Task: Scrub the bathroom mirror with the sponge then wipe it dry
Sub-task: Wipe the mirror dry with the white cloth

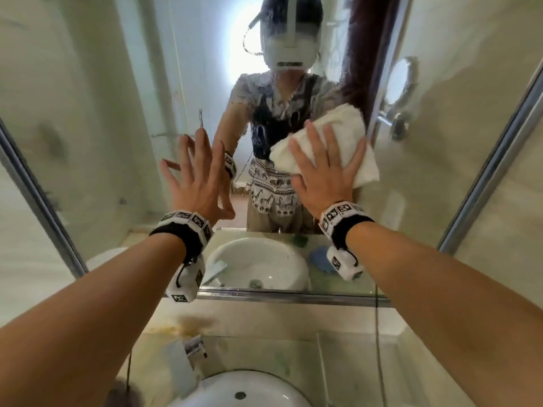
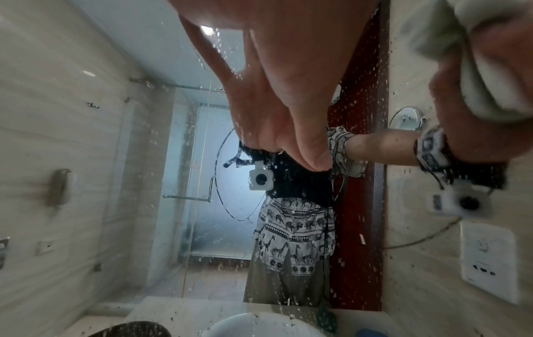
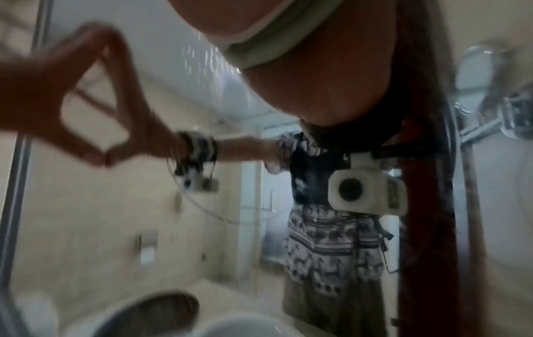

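Head view: the right hand (image 1: pixel 326 168) lies flat with fingers spread, pressing a white towel (image 1: pixel 340 133) against the mirror (image 1: pixel 102 118). The left hand (image 1: pixel 199 177) is held open beside it, fingers spread and holding nothing, its fingertips at or just off the glass; contact cannot be confirmed. The towel sits right of the left hand, near but apart from it. Droplets remain on the upper glass. A blue item (image 1: pixel 321 258), possibly the sponge, shows in the reflection near the basin (image 1: pixel 264 389).

Left wrist view: the left hand (image 2: pixel 288 91) shows straight fingers and no load. Water spots cover the mirror (image 2: pixel 115 159). The towel (image 2: pixel 461 57) appears at far right under the reflected hand.

Right wrist view: blurred. The right hand's palm (image 3: pixel 317 91) covers the towel (image 3: pixel 268 45).

Handling judgement: the towel is soft, light and limp, so it bunches under uneven load; hold it under a flat palm at its centre. The wet mirror is rigid, slippery and fragile; apply moderate pressure.
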### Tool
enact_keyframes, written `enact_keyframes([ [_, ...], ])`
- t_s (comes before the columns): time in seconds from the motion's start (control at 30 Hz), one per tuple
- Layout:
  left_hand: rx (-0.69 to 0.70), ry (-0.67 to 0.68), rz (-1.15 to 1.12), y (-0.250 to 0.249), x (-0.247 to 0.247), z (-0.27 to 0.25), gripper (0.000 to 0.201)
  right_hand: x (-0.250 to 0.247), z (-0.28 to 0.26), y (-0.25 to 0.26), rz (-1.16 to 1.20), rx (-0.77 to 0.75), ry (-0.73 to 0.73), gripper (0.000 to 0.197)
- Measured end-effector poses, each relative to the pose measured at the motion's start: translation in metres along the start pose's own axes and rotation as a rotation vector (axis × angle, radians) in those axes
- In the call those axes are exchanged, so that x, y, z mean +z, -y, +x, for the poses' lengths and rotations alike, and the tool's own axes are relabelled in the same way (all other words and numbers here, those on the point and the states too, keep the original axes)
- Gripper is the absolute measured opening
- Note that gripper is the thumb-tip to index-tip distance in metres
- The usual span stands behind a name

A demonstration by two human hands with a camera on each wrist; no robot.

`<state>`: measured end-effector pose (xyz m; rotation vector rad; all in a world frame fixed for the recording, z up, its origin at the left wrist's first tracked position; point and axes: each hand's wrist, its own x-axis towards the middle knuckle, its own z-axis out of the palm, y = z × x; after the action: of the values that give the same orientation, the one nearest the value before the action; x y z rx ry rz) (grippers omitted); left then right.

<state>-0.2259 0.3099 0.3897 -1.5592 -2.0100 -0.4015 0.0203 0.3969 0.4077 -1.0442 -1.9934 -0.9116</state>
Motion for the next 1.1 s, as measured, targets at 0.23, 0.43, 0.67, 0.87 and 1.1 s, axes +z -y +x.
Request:
enact_keyframes([
  [0.23, -0.003, -0.02, -0.009, -0.003, 0.007, -0.001, 0.165, 0.038, -0.067, 0.005, -0.09, -0.456, 0.173, 0.068],
  [0.43, 0.004, -0.018, -0.003, -0.005, 0.008, -0.003, 0.167, 0.041, -0.092, 0.008, -0.098, -0.615, 0.273, 0.06],
  [0.67, 0.027, -0.03, -0.018, -0.001, 0.013, -0.004, 0.163, -0.031, 0.033, -0.015, -0.031, -0.036, 0.018, 0.063],
  [0.87, 0.035, -0.038, 0.013, -0.002, 0.016, -0.004, 0.163, -0.044, 0.091, 0.036, 0.042, 0.433, -0.211, 0.063],
  [1.1, 0.047, -0.031, -0.021, 0.0, 0.018, -0.006, 0.159, 0.02, -0.01, 0.059, -0.069, -0.386, 0.121, 0.067],
])
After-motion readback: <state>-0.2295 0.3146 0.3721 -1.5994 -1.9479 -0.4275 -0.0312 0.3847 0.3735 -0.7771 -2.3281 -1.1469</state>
